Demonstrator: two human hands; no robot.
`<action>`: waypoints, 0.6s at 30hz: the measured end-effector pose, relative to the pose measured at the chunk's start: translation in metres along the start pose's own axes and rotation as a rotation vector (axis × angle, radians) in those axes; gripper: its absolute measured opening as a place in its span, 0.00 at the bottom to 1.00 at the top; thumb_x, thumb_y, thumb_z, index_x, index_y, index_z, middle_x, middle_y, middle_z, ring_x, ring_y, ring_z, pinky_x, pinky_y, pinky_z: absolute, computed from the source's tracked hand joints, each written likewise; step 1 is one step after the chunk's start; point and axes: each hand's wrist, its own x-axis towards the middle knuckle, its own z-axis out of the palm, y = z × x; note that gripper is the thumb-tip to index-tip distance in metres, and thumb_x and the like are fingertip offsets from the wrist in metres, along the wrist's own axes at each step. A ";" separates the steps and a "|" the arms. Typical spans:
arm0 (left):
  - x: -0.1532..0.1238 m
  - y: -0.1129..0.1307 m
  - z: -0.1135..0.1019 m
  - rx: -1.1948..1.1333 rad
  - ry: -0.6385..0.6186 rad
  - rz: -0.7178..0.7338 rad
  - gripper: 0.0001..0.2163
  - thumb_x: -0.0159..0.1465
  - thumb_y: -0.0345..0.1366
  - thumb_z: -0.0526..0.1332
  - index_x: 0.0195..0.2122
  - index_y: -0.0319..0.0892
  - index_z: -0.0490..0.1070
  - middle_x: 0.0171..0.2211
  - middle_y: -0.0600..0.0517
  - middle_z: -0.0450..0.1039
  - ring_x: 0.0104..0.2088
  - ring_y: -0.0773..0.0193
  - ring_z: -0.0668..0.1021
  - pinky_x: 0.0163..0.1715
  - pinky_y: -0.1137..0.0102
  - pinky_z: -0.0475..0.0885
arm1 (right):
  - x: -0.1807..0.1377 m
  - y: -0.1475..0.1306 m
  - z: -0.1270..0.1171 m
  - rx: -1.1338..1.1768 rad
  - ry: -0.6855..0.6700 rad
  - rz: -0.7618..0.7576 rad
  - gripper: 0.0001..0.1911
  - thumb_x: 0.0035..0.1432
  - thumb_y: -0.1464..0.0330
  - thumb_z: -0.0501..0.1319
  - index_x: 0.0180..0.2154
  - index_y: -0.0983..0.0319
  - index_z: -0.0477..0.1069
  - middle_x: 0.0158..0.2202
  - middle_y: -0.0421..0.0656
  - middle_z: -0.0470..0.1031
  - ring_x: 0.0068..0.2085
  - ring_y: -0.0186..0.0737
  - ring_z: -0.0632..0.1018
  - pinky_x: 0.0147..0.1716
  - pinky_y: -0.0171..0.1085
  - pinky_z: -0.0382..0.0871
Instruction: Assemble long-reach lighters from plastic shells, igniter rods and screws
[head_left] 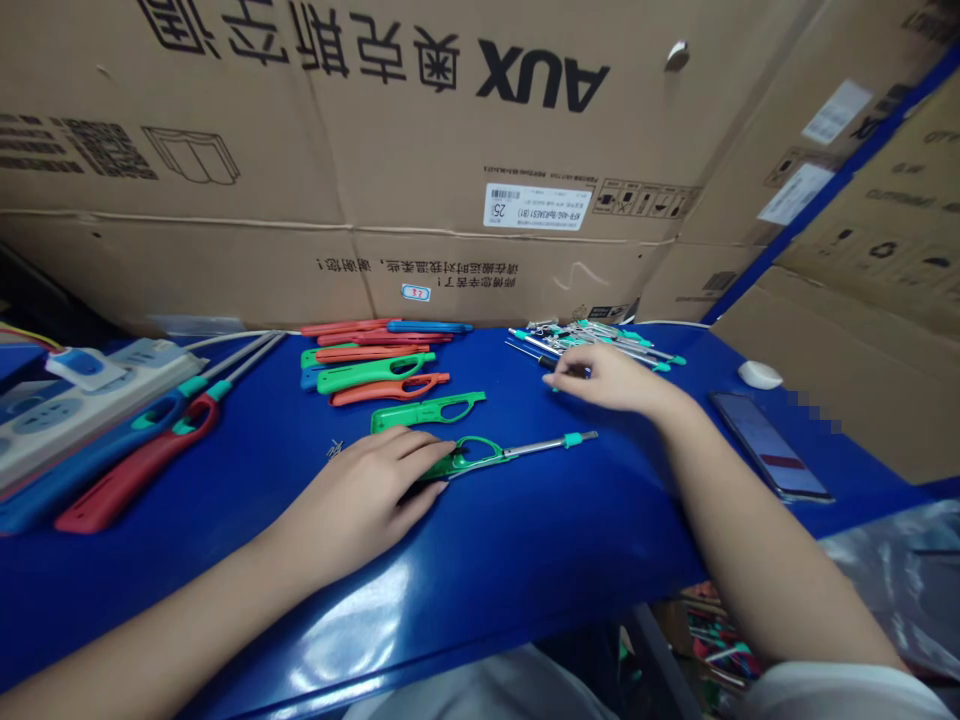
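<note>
Pressing flat, the left hand (360,495) is pinning a green lighter half (480,455); right-hand fingers (577,375) are pinching a metal tube (536,345), likely to be scattered.

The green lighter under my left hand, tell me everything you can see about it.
The green lighter lies flat on the blue table, its long axis running left to right. It looks like translucent green plastic with an open trigger loop, and a thin silvery metal tube ends in a teal tip pointing right. The left hand rests palm down over the handle end, fingertips on the body. Its rear part is hidden under the hand.
</note>
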 end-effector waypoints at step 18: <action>0.002 -0.002 0.001 -0.030 -0.008 -0.029 0.16 0.73 0.40 0.56 0.58 0.44 0.74 0.52 0.45 0.76 0.53 0.49 0.78 0.53 0.52 0.76 | 0.006 -0.013 0.029 -0.036 -0.114 -0.324 0.06 0.66 0.70 0.59 0.41 0.61 0.75 0.44 0.47 0.74 0.41 0.41 0.75 0.42 0.39 0.68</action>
